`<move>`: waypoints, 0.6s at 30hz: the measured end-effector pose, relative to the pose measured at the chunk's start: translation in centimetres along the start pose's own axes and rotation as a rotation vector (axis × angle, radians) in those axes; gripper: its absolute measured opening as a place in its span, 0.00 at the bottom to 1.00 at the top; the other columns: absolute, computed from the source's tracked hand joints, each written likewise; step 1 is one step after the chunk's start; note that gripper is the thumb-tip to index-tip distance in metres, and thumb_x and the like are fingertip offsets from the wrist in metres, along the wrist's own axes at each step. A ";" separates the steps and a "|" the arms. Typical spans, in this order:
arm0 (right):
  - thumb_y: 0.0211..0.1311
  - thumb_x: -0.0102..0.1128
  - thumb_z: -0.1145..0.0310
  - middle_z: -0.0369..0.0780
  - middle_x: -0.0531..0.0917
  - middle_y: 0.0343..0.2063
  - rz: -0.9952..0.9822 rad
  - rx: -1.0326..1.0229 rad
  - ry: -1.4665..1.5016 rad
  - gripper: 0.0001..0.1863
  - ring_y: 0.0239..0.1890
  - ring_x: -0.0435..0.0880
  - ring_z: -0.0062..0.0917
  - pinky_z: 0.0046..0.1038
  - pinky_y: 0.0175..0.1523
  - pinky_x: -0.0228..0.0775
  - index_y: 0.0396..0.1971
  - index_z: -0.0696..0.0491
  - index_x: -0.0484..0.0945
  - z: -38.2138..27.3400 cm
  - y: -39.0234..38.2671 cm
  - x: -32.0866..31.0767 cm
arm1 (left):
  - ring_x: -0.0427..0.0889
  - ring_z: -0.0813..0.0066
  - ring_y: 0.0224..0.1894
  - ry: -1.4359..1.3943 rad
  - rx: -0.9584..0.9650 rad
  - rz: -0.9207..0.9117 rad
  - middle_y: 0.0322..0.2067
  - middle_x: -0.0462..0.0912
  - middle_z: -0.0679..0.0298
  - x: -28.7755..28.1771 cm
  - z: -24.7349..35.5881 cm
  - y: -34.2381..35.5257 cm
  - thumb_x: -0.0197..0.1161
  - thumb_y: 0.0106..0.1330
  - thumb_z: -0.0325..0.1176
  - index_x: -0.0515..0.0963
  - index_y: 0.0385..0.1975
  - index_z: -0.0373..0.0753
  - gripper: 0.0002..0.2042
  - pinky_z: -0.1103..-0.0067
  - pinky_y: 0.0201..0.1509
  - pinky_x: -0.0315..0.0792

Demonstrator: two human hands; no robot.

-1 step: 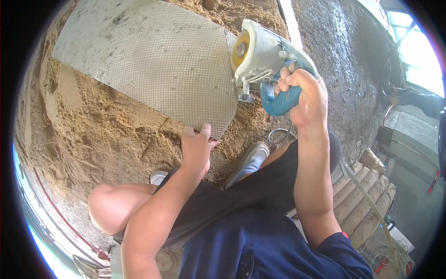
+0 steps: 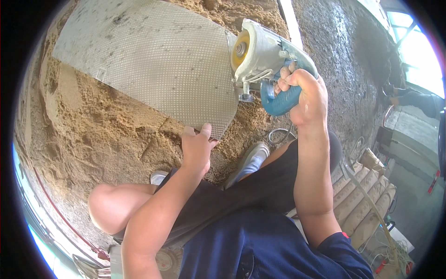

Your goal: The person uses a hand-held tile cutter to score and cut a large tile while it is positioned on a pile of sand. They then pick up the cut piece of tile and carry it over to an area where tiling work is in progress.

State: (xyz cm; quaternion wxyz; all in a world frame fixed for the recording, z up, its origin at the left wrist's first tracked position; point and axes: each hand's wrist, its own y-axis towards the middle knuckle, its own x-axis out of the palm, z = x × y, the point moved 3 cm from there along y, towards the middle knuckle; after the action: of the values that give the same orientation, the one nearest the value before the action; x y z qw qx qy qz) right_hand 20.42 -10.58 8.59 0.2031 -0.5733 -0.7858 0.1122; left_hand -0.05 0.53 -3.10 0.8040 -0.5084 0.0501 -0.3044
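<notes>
My right hand is wrapped round the blue handle of a handheld tile saw. The saw has a pale, dust-coated body and a yellow disc at its hub, and it sits against the right end of a large grey tile. A small grid pattern covers the upturned face of that tile, with dark smudges at its far left. At the near right corner my left hand pinches the tile's edge, thumb and fingers on its face and the rest hidden below. Where the blade meets the tile is hidden.
Loose sand lies under and around the tile. A thin cable loops near my shoe. Several filled sacks are stacked at the right, beside tangled cords. A white strip runs beyond the saw, next to wet grey flooring.
</notes>
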 end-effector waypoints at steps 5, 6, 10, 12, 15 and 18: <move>0.47 0.51 0.80 0.37 0.72 0.27 0.030 0.012 -0.036 0.10 0.28 0.69 0.22 0.27 0.35 0.62 0.33 0.57 0.73 0.0 -0.2 0.0 | 0.77 0.60 0.55 0.006 -0.007 0.002 0.53 0.73 0.52 0.3 0.3 -0.3 0.53 0.72 0.27 0.63 0.55 0.31 0.16 0.55 0.61 0.72; 0.46 0.52 0.79 0.38 0.73 0.26 0.050 0.006 -0.035 0.13 0.27 0.70 0.23 0.27 0.35 0.63 0.35 0.59 0.75 0.0 -0.3 -0.2 | 0.77 0.59 0.55 0.011 -0.011 0.009 0.53 0.73 0.52 0.4 0.4 -0.3 0.53 0.71 0.27 0.62 0.56 0.31 0.16 0.55 0.61 0.72; 0.45 0.54 0.78 0.38 0.74 0.25 0.067 -0.004 -0.034 0.14 0.26 0.72 0.24 0.28 0.34 0.64 0.36 0.60 0.76 0.1 -0.6 -0.8 | 0.77 0.58 0.55 -0.011 -0.005 0.000 0.55 0.71 0.50 0.3 0.5 -0.5 0.53 0.71 0.26 0.61 0.58 0.31 0.18 0.56 0.60 0.73; 0.45 0.54 0.78 0.38 0.74 0.25 0.059 0.005 -0.012 0.14 0.26 0.72 0.24 0.28 0.34 0.64 0.35 0.60 0.76 0.3 -0.7 -1.3 | 0.76 0.57 0.56 -0.014 -0.007 0.004 0.56 0.71 0.50 0.2 0.5 -0.4 0.53 0.71 0.26 0.61 0.58 0.31 0.18 0.56 0.60 0.73; 0.45 0.53 0.78 0.38 0.74 0.24 0.051 0.010 0.012 0.12 0.26 0.71 0.24 0.28 0.34 0.64 0.34 0.59 0.76 0.1 -0.8 -1.4 | 0.76 0.57 0.57 -0.020 -0.004 0.002 0.57 0.70 0.49 0.3 0.4 -0.4 0.53 0.71 0.27 0.61 0.58 0.30 0.18 0.56 0.61 0.72; 0.46 0.53 0.78 0.37 0.73 0.25 0.041 -0.008 0.017 0.13 0.26 0.71 0.24 0.28 0.34 0.64 0.35 0.59 0.76 0.0 -0.5 -1.2 | 0.76 0.57 0.57 -0.016 -0.004 -0.008 0.56 0.71 0.50 0.3 0.2 -0.2 0.53 0.72 0.27 0.62 0.58 0.30 0.17 0.56 0.62 0.72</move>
State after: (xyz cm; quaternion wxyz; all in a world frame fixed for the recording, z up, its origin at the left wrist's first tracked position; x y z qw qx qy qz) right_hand 20.28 -11.84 8.55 0.2050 -0.5909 -0.7727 0.1083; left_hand 0.19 0.49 -2.75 0.8021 -0.5125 0.0424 -0.3035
